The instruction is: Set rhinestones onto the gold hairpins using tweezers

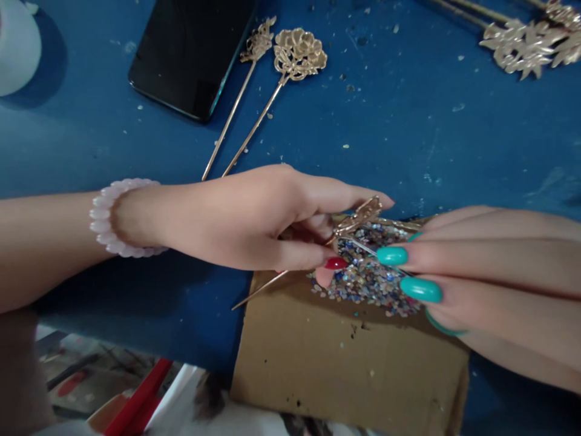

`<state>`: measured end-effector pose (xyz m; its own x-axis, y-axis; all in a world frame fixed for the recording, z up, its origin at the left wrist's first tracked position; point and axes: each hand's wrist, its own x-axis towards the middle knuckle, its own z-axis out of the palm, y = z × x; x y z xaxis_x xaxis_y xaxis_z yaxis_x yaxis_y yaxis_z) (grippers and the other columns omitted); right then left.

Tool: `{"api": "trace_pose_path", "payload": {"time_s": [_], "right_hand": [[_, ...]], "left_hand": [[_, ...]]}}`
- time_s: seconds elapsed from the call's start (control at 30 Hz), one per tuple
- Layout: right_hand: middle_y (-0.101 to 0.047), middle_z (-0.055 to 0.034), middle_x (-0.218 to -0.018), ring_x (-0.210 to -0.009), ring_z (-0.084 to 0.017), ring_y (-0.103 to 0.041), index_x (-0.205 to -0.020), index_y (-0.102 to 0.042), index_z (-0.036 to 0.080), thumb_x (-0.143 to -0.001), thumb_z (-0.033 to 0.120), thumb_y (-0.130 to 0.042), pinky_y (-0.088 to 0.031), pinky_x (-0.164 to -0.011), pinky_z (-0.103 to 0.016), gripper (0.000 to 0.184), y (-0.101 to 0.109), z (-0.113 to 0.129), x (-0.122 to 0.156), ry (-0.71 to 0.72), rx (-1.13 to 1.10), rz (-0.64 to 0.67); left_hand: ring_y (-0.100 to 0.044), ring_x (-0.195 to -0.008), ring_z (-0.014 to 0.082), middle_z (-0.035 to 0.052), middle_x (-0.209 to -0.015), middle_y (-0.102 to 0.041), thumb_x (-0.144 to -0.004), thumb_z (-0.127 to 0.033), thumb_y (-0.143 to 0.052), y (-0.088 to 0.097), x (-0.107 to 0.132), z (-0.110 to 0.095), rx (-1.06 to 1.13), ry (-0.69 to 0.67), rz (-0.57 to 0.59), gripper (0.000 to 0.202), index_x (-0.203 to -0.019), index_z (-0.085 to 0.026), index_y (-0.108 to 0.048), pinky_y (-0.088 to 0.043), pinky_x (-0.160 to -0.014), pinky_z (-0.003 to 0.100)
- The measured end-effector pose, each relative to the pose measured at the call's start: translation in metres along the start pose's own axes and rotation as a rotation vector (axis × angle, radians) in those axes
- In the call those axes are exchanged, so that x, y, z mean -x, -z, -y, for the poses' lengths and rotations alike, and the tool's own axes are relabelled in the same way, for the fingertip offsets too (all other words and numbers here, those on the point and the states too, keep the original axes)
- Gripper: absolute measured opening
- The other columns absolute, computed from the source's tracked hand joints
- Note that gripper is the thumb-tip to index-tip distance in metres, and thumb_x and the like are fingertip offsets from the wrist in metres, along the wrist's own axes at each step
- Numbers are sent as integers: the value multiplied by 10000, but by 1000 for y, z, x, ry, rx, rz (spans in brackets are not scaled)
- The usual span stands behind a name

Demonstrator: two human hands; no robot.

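Note:
My left hand (254, 218), with red nails and a pale bead bracelet (104, 218), is closed around a gold hairpin. The metal ornament of this hairpin (363, 215) stands out past my fingers, and its thin stem slants out below my thumb. My right hand (490, 278), with teal nails, pinches a thin silvery tool (361, 244). Its tip is at the base of the ornament; its other end is hidden in my fingers. Under both hands, a heap of small glittering multicoloured chips (372, 278) lies on a piece of cardboard (345, 357).
On the blue table (399, 139) lie a black phone (190, 54), a gold flower hairpin (299, 54) and a smaller hairpin (258, 39). More gold hairpins (521, 48) lie at the far right. A white round object (16, 45) stands far left. Clutter shows below the table's near edge.

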<state>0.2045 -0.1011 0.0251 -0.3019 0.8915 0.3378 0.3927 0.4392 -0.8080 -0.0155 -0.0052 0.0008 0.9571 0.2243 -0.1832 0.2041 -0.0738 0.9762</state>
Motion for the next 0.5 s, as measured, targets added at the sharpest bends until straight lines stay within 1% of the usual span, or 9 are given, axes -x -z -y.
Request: {"api": "trace_pose_path", "payload": {"time_s": [0.07, 0.1, 0.13, 0.2, 0.23, 0.27, 0.33, 0.4, 0.5], "right_hand": [[-689, -12, -1047, -978, -151, -676, -1069, -635, 290, -944, 211, -508, -530, -943, -331, 195, 4, 1, 0, 47, -34, 147], [-678, -16, -1086, -1006, -153, -667, -1073, -633, 289, -939, 204, -515, -524, -958, -334, 197, 6, 0, 0, 52, -50, 167], [-670, -16, -1102, -1016, -144, -658, -1076, -630, 289, -946, 199, -501, -508, -980, -333, 204, 7, 0, 0, 33, -54, 149], [-660, -20, -1123, -1065, -142, -641, -1097, -622, 287, -944, 188, -501, -498, -999, -316, 219, 9, -1, -1, 69, -65, 187], [-654, -21, -1131, -1082, -141, -633, -1106, -618, 286, -942, 174, -498, -488, -1013, -313, 231, 9, -2, -2, 72, -60, 185], [-646, -25, -1144, -1102, -142, -623, -1118, -613, 284, -937, 158, -502, -480, -1028, -316, 246, 9, -3, -3, 65, -57, 205], [-625, -21, -1179, -1106, -133, -622, -1147, -596, 289, -924, 131, -519, -484, -1028, -300, 284, 9, -5, -5, 105, -65, 227], [-612, -14, -1194, -1109, -125, -620, -1163, -585, 295, -917, 117, -530, -485, -1031, -283, 309, 9, -7, -6, 129, -63, 240], [-613, -15, -1188, -1121, -122, -614, -1159, -584, 292, -937, 148, -504, -475, -1049, -277, 276, 9, -10, -5, 148, -52, 224]], "left_hand": [[-697, -786, 126, 35, -958, -741, -893, -136, -508, 0, 0, 0, -18, -9, 2, 605, -1460, -115, -298, -489, -582, 167], [-697, -773, 126, 35, -955, -742, -896, -136, -511, 0, 0, 0, -33, -15, 1, 600, -1458, -120, -304, -489, -578, 170], [-698, -761, 123, 32, -944, -742, -897, -134, -515, 0, 0, 0, -45, -24, -1, 595, -1456, -123, -311, -491, -578, 169], [-701, -770, 113, 29, -933, -741, -897, -120, -526, 1, 0, 0, -52, -41, -7, 584, -1446, -112, -325, -501, -610, 158], [-702, -789, 106, 30, -940, -739, -898, -115, -531, 1, 0, 0, -48, -51, -9, 580, -1442, -101, -330, -506, -633, 147], [-702, -813, 99, 36, -960, -735, -899, -111, -534, 1, 0, 0, -42, -60, -9, 576, -1438, -88, -332, -508, -657, 135], [-699, -856, 89, 46, -1014, -724, -901, -109, -540, 1, 0, 0, -32, -68, -11, 568, -1431, -77, -340, -507, -694, 115], [-696, -886, 87, 41, -1036, -719, -902, -108, -541, 1, 0, 0, -24, -66, -9, 554, -1425, -95, -357, -508, -726, 110], [-694, -899, 95, 19, -1001, -728, -896, -101, -542, 1, -1, 0, -29, -63, 5, 522, -1399, -148, -412, -515, -757, 128]]}}
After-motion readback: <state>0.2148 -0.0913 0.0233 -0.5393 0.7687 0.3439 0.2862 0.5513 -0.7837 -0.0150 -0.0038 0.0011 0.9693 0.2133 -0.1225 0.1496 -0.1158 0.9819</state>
